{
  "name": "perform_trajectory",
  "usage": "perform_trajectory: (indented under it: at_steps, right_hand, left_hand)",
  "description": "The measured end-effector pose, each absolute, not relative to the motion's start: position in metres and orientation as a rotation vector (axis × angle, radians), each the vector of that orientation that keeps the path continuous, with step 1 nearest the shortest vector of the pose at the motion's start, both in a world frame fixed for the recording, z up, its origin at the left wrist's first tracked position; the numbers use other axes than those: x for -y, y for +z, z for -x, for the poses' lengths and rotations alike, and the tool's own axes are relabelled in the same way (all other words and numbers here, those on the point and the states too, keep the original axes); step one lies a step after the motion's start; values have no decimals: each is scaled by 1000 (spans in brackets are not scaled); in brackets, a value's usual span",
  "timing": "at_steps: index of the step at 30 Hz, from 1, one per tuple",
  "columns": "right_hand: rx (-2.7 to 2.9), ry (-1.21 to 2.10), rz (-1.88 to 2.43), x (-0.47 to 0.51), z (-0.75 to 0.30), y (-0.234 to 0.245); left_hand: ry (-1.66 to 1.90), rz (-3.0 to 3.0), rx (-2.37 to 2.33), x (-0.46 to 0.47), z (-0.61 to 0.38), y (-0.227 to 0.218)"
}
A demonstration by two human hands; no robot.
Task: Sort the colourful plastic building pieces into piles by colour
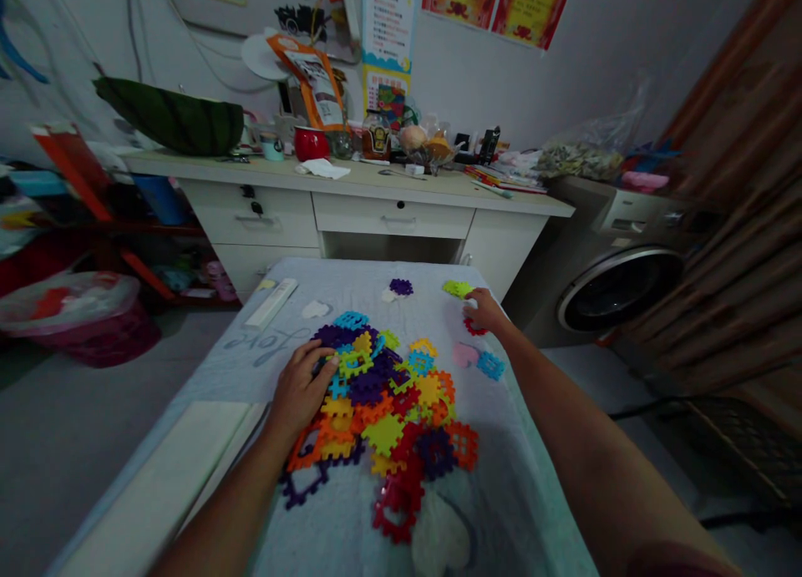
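Note:
A heap of colourful plastic interlocking pieces (382, 435), toothed along their edges, lies on a cloth-covered table. My left hand (305, 389) rests on the heap's left side, fingers spread over purple and lime-green pieces. Toward the far right corner, my right hand (484, 311) has its fingertips closed at the near edge of a lime-green piece (458, 289). Partly under that hand is a red piece (474, 327). A blue piece (490, 365) lies nearer to me, and a purple piece (401, 286) sits alone by the far edge.
A white strip-like box (271, 304) lies at the table's far left, with a long white panel (169, 477) along the near left. Beyond stands a white desk (394, 210) bearing half a watermelon (175, 119), a red cup (312, 144) and jars. A washing machine (601, 260) is at right.

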State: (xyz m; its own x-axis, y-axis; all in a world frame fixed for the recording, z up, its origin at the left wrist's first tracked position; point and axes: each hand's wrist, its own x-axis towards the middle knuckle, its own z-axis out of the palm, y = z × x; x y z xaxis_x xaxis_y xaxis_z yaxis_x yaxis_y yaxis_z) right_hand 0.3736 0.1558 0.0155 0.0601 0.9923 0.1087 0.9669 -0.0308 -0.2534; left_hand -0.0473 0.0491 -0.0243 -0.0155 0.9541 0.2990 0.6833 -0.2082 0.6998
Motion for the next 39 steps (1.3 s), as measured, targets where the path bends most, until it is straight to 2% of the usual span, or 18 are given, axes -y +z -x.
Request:
perform_trajectory:
  at_steps: [6,10,18,27,34,39]
  right_hand:
    - [2070,234,2136,-118,-386,17]
    - [2146,177,2157,-109,-377,14]
    - [1947,89,2175,-105,-372,19]
    - [2172,326,2121,-29,-381,22]
    - [1909,143,2205,-21,-375,16]
    - [1869,-3,2153,-19,-361,21]
  left_hand:
    - [1094,-1914,-1690,-51,47,-26]
    - [1095,-1896,-1694,-51,47,-25]
    - [1070,-1899,-1702,-50,47,-23]
    - [1111,-1911,-1673,-49,45,-22]
    - [1167,-2005,-1680,-42,46,-18]
    - [1024,-2107,-1613,-36,47,-18]
